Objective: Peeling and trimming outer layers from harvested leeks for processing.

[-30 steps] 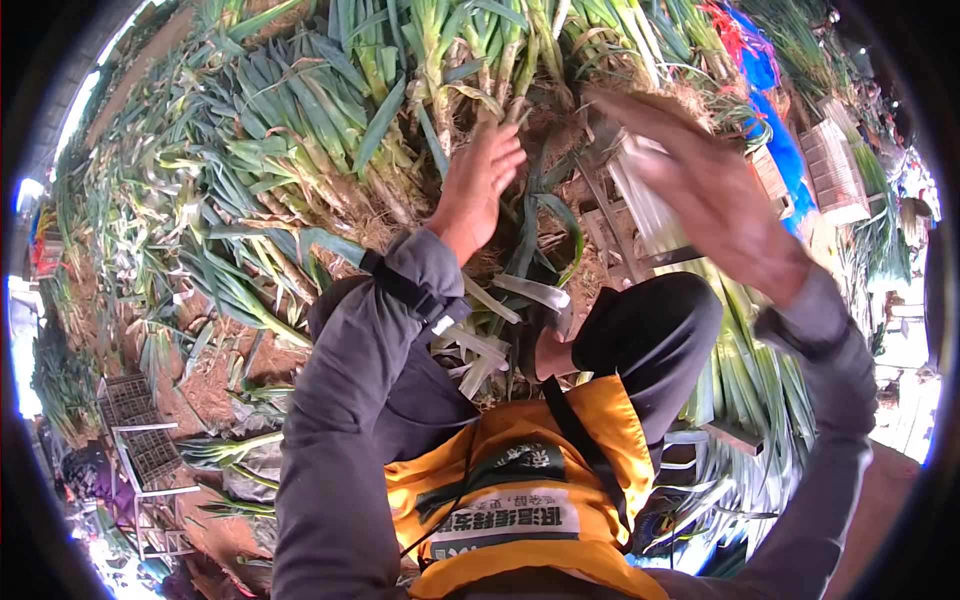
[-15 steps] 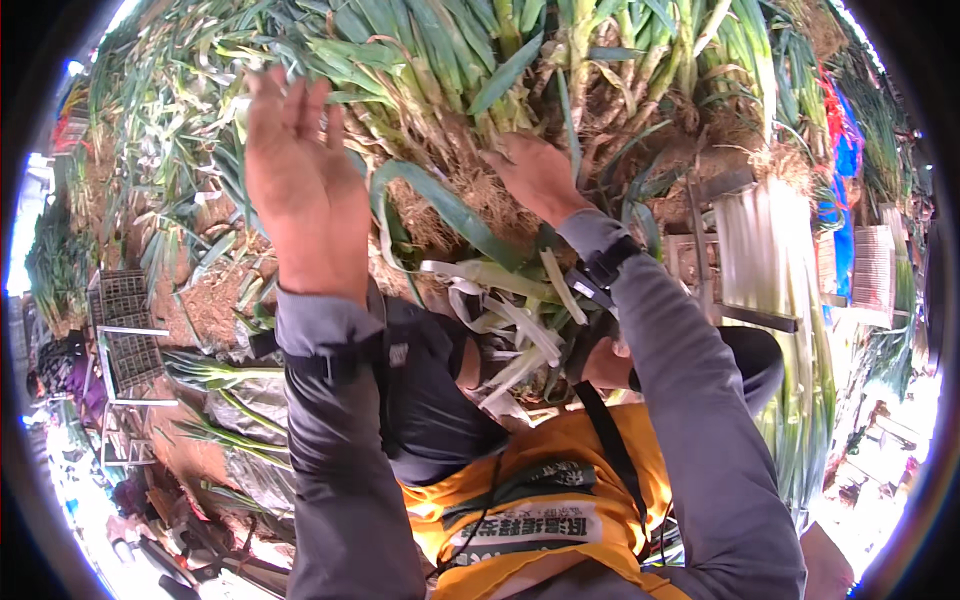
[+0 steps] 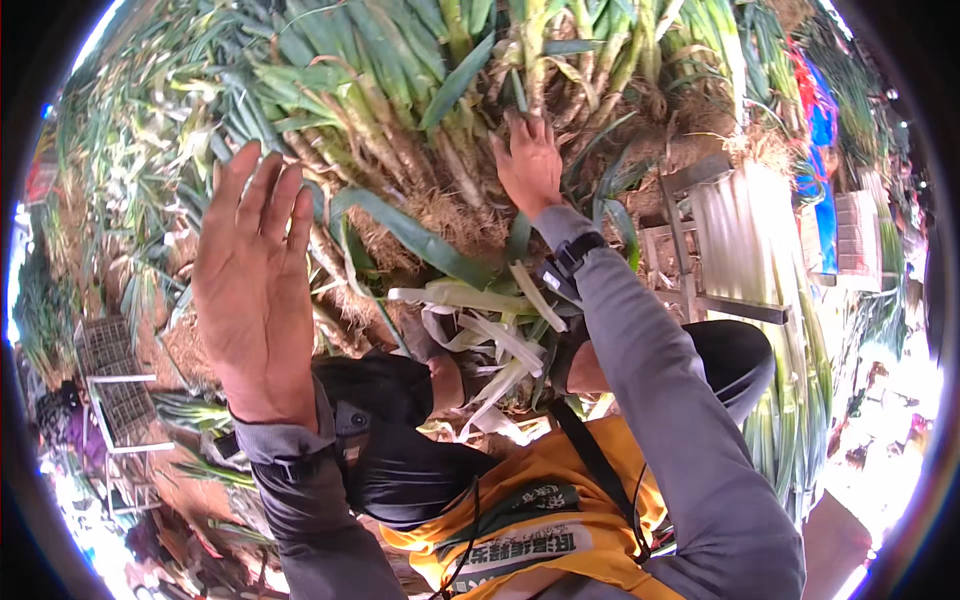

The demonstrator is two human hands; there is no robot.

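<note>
A dense row of large green onions (image 3: 380, 120) lies ahead of me, leaves pointing away and tangled brown roots toward me. My right hand (image 3: 530, 165) reaches in at their root ends, fingers stretched forward and thumb apart. Its fingertips meet the base of a stalk, but no grip on it shows. My left hand (image 3: 255, 290) is raised left of the row, with its fingers extended and nothing in it. Between my arms a long bent green leaf (image 3: 420, 238) lies over the roots. Peeled pale leaf strips (image 3: 510, 340) are heaped nearer my legs.
Cleaned white-stemmed green onions (image 3: 750, 235) lie bundled at the right, on a metal frame (image 3: 745, 308). Beyond them are blue plastic sheeting (image 3: 822, 200) and a crate (image 3: 857, 238). A wire-mesh rack (image 3: 120, 400) stands at the left. Loose leaves litter the ground at far left.
My left hand has come nearer and moved left, away from the onions. My right hand has shifted slightly along the root ends, its fingers now stretched forward. The view has shifted a little.
</note>
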